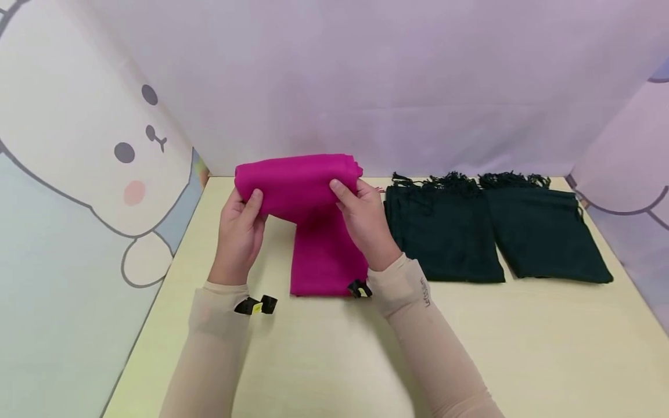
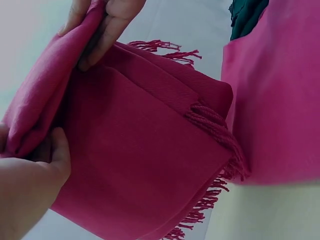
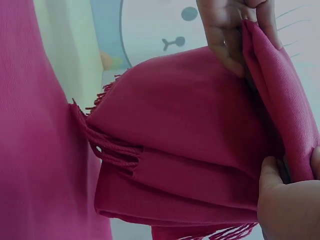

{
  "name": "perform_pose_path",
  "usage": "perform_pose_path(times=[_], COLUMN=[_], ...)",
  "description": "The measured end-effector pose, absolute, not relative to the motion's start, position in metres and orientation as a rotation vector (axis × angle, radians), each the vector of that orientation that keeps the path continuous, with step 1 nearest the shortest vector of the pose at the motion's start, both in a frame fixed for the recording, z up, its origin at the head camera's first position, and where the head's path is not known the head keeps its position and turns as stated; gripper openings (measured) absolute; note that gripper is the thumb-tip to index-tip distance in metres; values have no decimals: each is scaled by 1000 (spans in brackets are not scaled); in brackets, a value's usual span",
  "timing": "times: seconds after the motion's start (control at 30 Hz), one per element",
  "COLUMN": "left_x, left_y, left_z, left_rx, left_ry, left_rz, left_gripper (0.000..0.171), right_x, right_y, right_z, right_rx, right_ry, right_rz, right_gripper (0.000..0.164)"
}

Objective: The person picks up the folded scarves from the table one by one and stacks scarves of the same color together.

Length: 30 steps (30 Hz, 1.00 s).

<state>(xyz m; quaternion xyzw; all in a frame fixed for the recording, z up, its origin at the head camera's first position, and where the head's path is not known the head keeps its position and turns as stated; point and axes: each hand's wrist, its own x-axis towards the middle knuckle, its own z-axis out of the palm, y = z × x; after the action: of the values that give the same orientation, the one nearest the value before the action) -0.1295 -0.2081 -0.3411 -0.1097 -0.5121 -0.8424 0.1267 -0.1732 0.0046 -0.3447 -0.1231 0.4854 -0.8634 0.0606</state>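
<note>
A magenta scarf [image 1: 298,180] is lifted above the table, its upper edge folded over into a thick band. My left hand [image 1: 241,232] grips one end of that band, thumb in front. At the other end my right hand [image 1: 366,223] pinches it the same way. More of the magenta cloth lies flat on the table below. In the left wrist view the scarf's far side [image 2: 145,145] hangs in layers with twisted fringe [image 2: 215,120] along its edge. The right wrist view shows this fringe [image 3: 110,150] too.
Two folded dark green scarves lie to the right on the pale yellow table [image 1: 549,348], a nearer one [image 1: 444,238] and a farther one [image 1: 549,235], with tassels toward the back. A whitish cloth wall [image 1: 392,87] rises behind, and a cartoon-printed panel [image 1: 78,174] stands at the left.
</note>
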Motion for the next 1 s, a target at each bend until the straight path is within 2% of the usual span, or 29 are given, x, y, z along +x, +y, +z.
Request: perform_pose_path(times=[0.23,0.43,0.57,0.83,1.0], left_x=[-142,-154,-160,-180,-192], left_y=[-194,-177,-167,-157,-153], left_z=[-333,-324,-316,-308,-317], left_rx=[-311,-171,-117,-276,-215], left_ry=[-1592,-1675,-1691,-1647,-1630], left_rz=[-2392,-2373,-2437,-2647,-2723], left_gripper=[29,25,30,42,43], right_x=[-177,-183,-187,-207,-217], right_y=[18,29,33,35,36], right_z=[-337,-333,-329,-316,-327], right_rx=[-416,-406,-360,-378,-323], right_ry=[1488,1420,1294,925,738], right_rz=[-2670,-2745,-2836,-3006,-3019], right_gripper=[28,26,24,27,26])
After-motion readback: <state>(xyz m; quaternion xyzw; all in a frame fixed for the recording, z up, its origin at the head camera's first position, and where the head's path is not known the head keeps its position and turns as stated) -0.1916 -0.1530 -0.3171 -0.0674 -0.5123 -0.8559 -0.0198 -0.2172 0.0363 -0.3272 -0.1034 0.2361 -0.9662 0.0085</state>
